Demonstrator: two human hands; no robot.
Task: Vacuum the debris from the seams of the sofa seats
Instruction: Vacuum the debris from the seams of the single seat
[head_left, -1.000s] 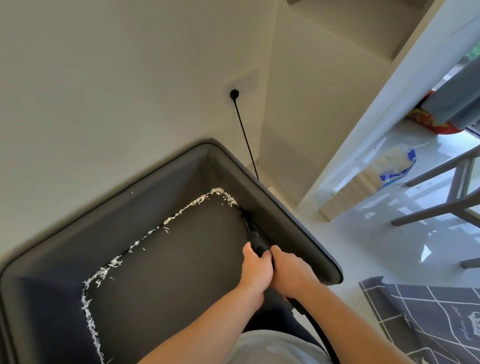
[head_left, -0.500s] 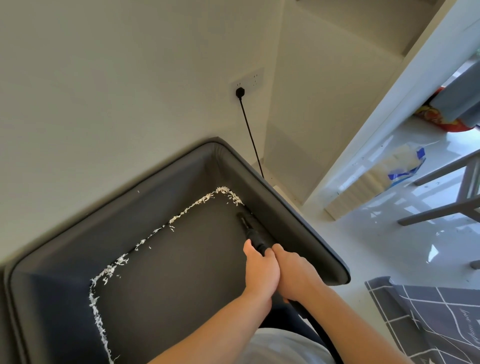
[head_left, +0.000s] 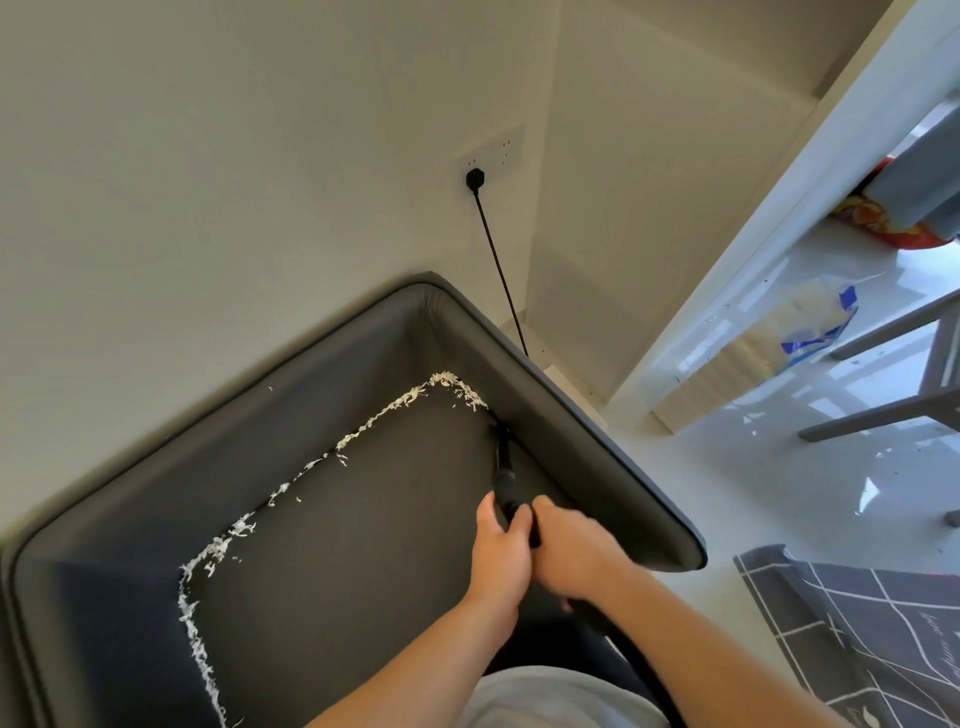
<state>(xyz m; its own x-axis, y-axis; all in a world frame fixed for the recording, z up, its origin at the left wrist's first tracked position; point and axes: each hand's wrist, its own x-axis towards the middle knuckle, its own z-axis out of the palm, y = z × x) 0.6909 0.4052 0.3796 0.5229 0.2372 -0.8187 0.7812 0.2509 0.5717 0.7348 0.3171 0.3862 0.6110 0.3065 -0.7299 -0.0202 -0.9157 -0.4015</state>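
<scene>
A dark grey sofa seat (head_left: 374, 561) fills the lower left, ringed by its backrest and right armrest (head_left: 587, 441). White debris (head_left: 395, 408) lines the back seam and runs down the left seam (head_left: 195, 639). A black vacuum nozzle (head_left: 503, 452) lies along the right seam, its tip just short of the debris at the back right corner. My left hand (head_left: 498, 556) and my right hand (head_left: 576, 553) both grip the black wand side by side, with the hose trailing under my right forearm.
A black power cord (head_left: 498, 270) hangs from a wall socket (head_left: 475, 179) behind the armrest. To the right lie a glossy white floor, grey chair legs (head_left: 893, 415), a blue-and-white bag (head_left: 810, 332) and a dark checked rug (head_left: 872, 639).
The nozzle has slid forward along the right seam toward the back corner, after drawing back slightly half a second ago. Both hands kept their grip on the wand.
</scene>
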